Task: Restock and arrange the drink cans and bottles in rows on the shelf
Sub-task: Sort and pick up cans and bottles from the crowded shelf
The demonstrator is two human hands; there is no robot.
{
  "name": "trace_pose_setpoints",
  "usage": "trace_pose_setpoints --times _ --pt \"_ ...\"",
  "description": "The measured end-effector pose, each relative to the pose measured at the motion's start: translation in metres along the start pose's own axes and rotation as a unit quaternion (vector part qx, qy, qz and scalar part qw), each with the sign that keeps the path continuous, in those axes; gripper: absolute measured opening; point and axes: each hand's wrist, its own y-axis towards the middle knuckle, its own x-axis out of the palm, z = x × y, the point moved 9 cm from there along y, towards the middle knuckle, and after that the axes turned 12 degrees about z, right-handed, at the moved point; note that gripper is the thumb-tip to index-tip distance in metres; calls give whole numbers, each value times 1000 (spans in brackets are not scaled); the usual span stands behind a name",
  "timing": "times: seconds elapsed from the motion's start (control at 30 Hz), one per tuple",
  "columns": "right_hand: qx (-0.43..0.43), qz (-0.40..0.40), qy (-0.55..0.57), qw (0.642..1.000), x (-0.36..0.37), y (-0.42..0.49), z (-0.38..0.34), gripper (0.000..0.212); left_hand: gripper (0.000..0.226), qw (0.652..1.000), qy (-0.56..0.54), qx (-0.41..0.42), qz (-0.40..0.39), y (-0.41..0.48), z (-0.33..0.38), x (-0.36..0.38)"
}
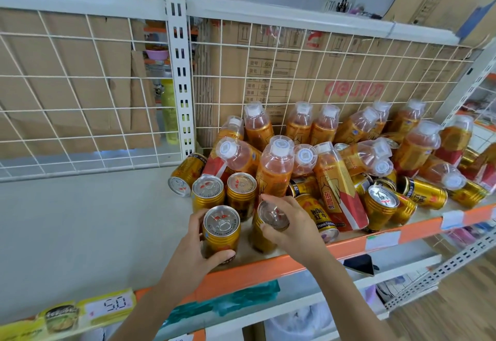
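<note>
Gold drink cans and orange bottles with clear caps lie in a jumbled heap (349,158) on the right half of the white shelf (88,214). My left hand (193,249) grips an upright gold can (221,233) at the shelf's front edge. My right hand (290,220) holds a second upright gold can (268,230) by its top, just to the right. Behind them stand two more upright cans (208,193) (241,194). One can (185,174) lies on its side at the heap's left.
A white wire grid (80,99) backs the shelf, with cardboard boxes (268,72) behind it. An orange front rail (295,263) carries price labels. A slotted upright post (179,72) splits the back. A lower shelf (402,273) juts out at right.
</note>
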Motion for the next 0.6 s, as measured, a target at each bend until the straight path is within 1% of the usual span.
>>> trace_pose_setpoints --times 0.07,0.2,0.27,0.33,0.4,0.47,0.53,0.6 --pt "-9 -22 -18 1000 1 2 2 55 77 1000 15 -1 -3 -1 2 3" --pt "-31 -27 -36 999 3 0 5 57 76 999 34 -5 2 -3 5 6" --pt "-39 -29 -38 998 2 -2 7 60 70 999 35 -2 13 -6 7 0" --pt "-37 -23 -30 999 -2 -3 9 62 60 998 53 18 17 -10 10 -7" --pt "-43 3 -6 999 -10 -3 5 56 49 994 93 46 27 -16 12 -17" --pt "-63 27 20 997 -18 -3 -3 44 40 987 125 77 66 -18 15 -32" --pt "-84 35 24 996 -22 0 -12 38 28 978 141 103 112 -16 18 -50" --pt "-100 38 13 994 -23 4 -20 36 30 973 143 115 138 -10 18 -65"
